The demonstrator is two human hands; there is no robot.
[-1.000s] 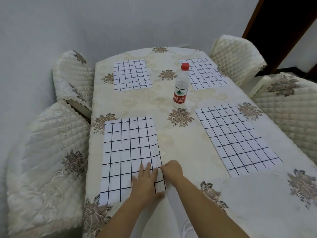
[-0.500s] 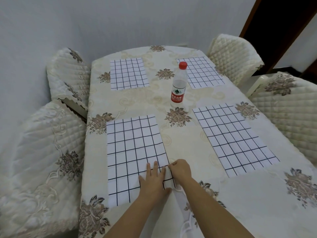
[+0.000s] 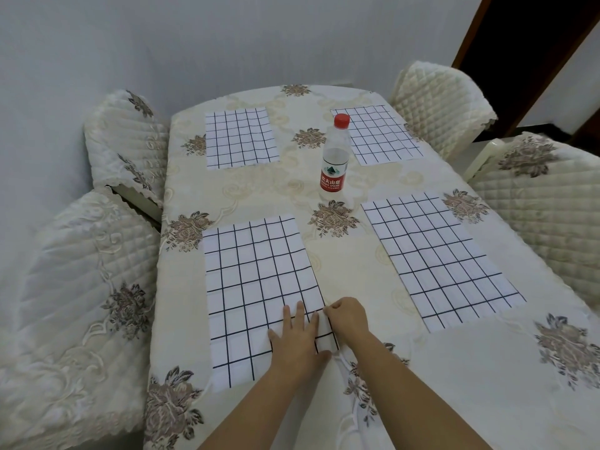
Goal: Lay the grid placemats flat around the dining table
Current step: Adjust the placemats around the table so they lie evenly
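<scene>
Four white placemats with black grid lines lie on the dining table [image 3: 344,267]. The near-left placemat [image 3: 256,280] is under my hands. My left hand [image 3: 297,339] rests flat on its near right corner, fingers apart. My right hand [image 3: 347,319] is closed, pinching the mat's right edge beside my left fingers. The near-right placemat [image 3: 435,258], the far-left placemat [image 3: 240,138] and the far-right placemat [image 3: 380,134] lie flat, untouched.
A water bottle [image 3: 334,157] with a red cap stands mid-table between the mats. Quilted chairs flank the table: near left chair [image 3: 74,303], far left chair [image 3: 126,138], far right chair [image 3: 438,99], near right chair [image 3: 545,196]. A wall closes the far end.
The near end of the near-left placemat has swung to the right with both hands on it, so it lies straighter along the table. The other mats and the bottle stayed put.
</scene>
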